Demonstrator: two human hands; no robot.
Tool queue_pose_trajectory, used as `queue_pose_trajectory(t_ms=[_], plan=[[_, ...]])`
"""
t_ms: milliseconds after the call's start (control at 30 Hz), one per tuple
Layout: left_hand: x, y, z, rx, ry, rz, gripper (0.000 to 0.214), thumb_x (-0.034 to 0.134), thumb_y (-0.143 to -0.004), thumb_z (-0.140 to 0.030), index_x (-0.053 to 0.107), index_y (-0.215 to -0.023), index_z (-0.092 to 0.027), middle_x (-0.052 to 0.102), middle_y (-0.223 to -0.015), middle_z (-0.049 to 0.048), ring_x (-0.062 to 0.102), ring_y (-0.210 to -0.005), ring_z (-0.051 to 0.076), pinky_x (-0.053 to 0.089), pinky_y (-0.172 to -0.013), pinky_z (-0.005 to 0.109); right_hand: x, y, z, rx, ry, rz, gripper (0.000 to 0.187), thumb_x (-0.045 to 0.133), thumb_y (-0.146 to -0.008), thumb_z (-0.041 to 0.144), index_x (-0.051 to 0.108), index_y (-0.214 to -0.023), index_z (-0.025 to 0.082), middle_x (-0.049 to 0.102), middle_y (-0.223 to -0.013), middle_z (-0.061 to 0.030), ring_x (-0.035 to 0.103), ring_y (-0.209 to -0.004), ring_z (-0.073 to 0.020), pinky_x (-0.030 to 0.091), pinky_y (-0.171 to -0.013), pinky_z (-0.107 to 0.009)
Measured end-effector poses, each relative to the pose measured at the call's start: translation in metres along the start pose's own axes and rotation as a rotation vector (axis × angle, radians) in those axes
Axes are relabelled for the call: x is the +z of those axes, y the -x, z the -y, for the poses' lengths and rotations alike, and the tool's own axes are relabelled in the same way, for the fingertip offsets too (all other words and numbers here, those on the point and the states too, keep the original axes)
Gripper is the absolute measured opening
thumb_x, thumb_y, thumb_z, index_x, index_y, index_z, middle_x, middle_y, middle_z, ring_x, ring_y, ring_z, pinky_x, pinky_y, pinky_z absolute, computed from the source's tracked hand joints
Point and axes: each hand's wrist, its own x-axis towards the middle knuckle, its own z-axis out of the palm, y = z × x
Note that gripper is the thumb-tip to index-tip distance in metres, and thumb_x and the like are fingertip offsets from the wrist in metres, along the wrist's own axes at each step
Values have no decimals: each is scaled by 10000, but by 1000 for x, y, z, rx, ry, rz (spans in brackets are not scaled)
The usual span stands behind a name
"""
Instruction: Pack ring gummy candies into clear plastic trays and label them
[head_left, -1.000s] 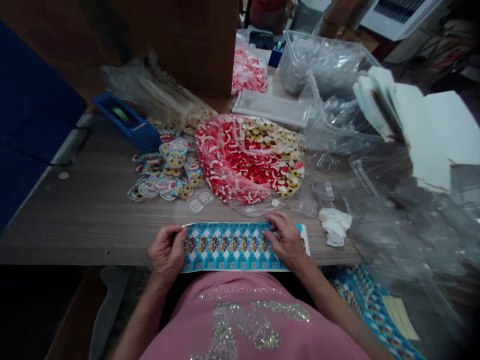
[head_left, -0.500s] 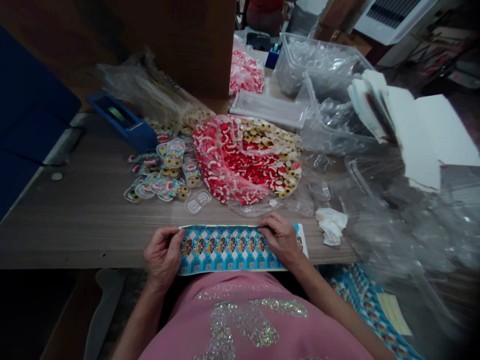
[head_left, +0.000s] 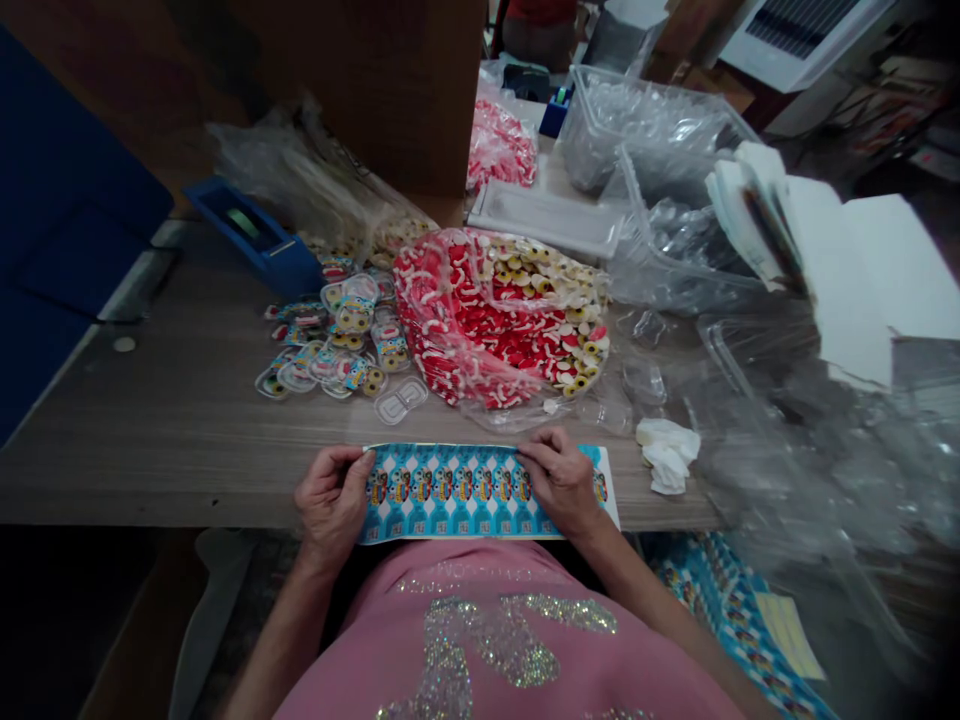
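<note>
A blue sheet of printed stickers (head_left: pixel 457 495) lies at the table's front edge, close to my body. My left hand (head_left: pixel 334 500) pinches its upper left corner between thumb and fingers. On the upper edge, towards the right, my right hand (head_left: pixel 559 480) has its thumb and fingers closed. A pale strip of backing shows at the sheet's right end. Beyond the sheet lies a clear plastic bag of red-and-white and yellow candies (head_left: pixel 499 320). Left of that bag is a pile of small filled clear packs (head_left: pixel 330 350), with one unfilled clear blister (head_left: pixel 401 400) nearer me.
A blue tape dispenser (head_left: pixel 255 235) stands at the back left beside a large cardboard box (head_left: pixel 337 90). Clear bins (head_left: pixel 660 110) hold plastic blisters at the back right. Crumpled white paper (head_left: pixel 667 455) lies right of my hands. More sticker sheets (head_left: pixel 720 590) hang below the table edge.
The whole view has shifted slightly, so things on the table appear a little further right. Both hands keep their grip on the sticker sheet, with hardly any movement.
</note>
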Motion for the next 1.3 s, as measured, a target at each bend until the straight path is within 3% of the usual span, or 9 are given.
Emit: queue_pose_trajectory(t_ms=[167, 267, 367, 500, 633, 767, 933, 1067, 1300], plan=[[0, 0, -1, -1, -4, 4, 189, 707, -708, -332, 627, -742, -163, 621, -618, -14, 553, -544, 102, 457, -527, 200, -5, 0, 2, 23, -28, 44, 188, 528, -857, 105, 663, -766, 197, 587, -774, -25, 578, -696, -146, 462, -636, -267], [-1, 1, 0, 10, 17, 17, 179, 708, -712, -321, 629, -748, -164, 624, -634, -10, 562, -560, 103, 463, -542, 202, -9, -5, 4, 163, -26, 88, 109, 600, -827, 153, 659, -911, 191, 589, -819, -24, 542, -633, -139, 451, -613, -282], [-2, 2, 0, 43, 1, 2, 174, 704, -714, -328, 635, -745, -171, 631, -643, -6, 579, -583, 114, 478, -562, 212, -12, -10, 5, 212, -11, 141, 199, 648, -802, 195, 659, -1000, 198, 581, -983, -60, 547, -662, -139, 459, -621, -292], [-3, 3, 2, 70, -14, -6, 149, 693, -738, -316, 647, -768, -177, 654, -673, -3, 598, -605, 119, 491, -594, 220, -13, -15, 6, 195, 14, 193, 43, 638, -796, 176, 637, -830, 202, 586, -896, -40, 583, -787, -180, 455, -705, -306], [-4, 3, 5, 96, 6, 3, 130, 703, -742, -292, 649, -768, -176, 648, -666, -12, 590, -595, 110, 484, -591, 212, -10, -15, 8, 234, 9, 177, 85, 643, -779, 161, 573, -762, 208, 572, -774, -2, 558, -701, -160, 422, -641, -278], [-4, 2, 4, 100, 18, -1, 121, 704, -739, -275, 651, -760, -169, 647, -659, -13, 583, -580, 105, 478, -572, 203, -4, -7, 9, 166, -50, 106, 111, 604, -815, 144, 574, -728, 206, 578, -822, -16, 573, -720, -151, 440, -653, -274], [-3, 1, 0, 41, -10, 20, 149, 694, -745, -305, 641, -756, -167, 632, -636, -12, 575, -568, 109, 471, -549, 203, -7, 2, 1, 88, -124, 61, 70, 584, -834, 151, 604, -862, 213, 600, -1037, -65, 588, -736, -144, 490, -675, -297], [-3, 2, -1, 50, -22, 18, 153, 693, -741, -314, 639, -754, -171, 626, -640, -12, 572, -570, 112, 472, -556, 208, -20, 1, -9, 231, -168, 89, 378, 629, -797, 162, 557, -1165, 211, 581, -1093, -80, 514, -573, -98, 468, -521, -262], [-4, 4, 4, 154, -15, -35, 111, 701, -738, -278, 650, -762, -182, 648, -674, -14, 596, -603, 113, 493, -600, 208, -22, -4, -15, 65, -48, 99, 118, 618, -823, 169, 688, -915, 195, 604, -1037, -103, 627, -940, -222, 554, -787, -373]])
